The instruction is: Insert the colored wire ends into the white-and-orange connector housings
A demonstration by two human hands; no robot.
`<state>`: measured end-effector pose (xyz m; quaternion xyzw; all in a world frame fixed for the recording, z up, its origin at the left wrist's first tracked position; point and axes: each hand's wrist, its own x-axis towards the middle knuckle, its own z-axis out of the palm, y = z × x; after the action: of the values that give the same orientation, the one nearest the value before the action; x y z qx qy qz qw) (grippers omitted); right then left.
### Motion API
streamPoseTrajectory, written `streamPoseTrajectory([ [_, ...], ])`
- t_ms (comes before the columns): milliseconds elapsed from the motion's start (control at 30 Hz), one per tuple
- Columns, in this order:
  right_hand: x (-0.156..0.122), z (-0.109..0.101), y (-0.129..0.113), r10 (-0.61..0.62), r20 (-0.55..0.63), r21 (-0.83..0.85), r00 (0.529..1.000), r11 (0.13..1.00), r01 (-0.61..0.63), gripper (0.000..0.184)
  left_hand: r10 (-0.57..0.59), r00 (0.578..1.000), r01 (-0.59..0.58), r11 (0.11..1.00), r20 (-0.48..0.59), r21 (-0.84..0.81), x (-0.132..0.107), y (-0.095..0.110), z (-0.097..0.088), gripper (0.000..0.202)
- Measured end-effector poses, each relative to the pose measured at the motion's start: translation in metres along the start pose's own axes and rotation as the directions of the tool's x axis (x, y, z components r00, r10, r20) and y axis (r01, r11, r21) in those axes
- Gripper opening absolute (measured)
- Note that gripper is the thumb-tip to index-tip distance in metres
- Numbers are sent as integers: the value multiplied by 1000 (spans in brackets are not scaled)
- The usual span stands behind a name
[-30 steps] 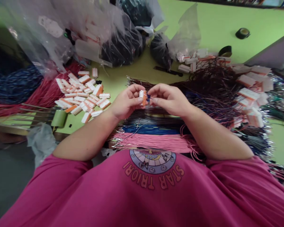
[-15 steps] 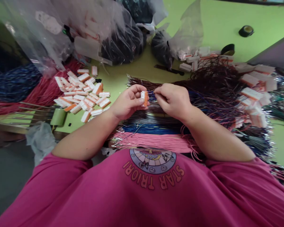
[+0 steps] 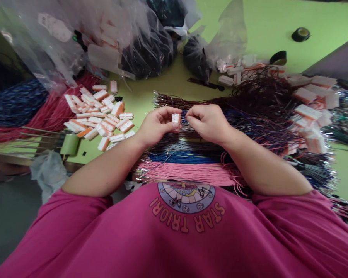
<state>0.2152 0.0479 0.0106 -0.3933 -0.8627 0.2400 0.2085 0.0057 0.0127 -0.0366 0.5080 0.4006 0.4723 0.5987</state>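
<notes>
My left grip pinches a block, apparently to bare its orange edge toward my right grip, pressed together

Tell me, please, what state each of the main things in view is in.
Left hand: closed on a connector.
Held connector: gripped between thumb and fingers.
Right hand: pinched; whether it holds anything, cannot tell.
Loose connectors: heaped, at mixed angles.
Pink wires: laid side by side.
Dark red wires: tangled at the right.
</notes>
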Motion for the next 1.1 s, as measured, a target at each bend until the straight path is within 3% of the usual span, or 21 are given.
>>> streamPoseTrajectory([
  [333,4,13,-8,90,54,-133,994,988,-82,28,-8,1000,10,997,-19,78,-1,4,9,41],
  [533,11,3,6,8,103,-106,995,994,3,28,20,999,-11,984,-47,177,5,5,-5,35],
  [700,5,-7,13,-84,0,-275,996,958,81,33,32,972,5,988,-234,155,15,7,-18,32],
  [833,3,4,9,-26,220,-401,975,909,115,30,58,959,-9,985,-278,174,18,6,-22,34],
  [900,5,12,8,1,297,-399,955,909,123,30,71,962,-19,981,-264,195,18,5,-23,35],
  [1000,8,13,10,20,278,-316,960,946,72,29,89,964,-33,976,-252,216,18,4,-26,36],
  [1100,9,1,13,63,271,-200,960,980,-8,23,89,957,-36,981,-276,193,19,5,-27,35],
])
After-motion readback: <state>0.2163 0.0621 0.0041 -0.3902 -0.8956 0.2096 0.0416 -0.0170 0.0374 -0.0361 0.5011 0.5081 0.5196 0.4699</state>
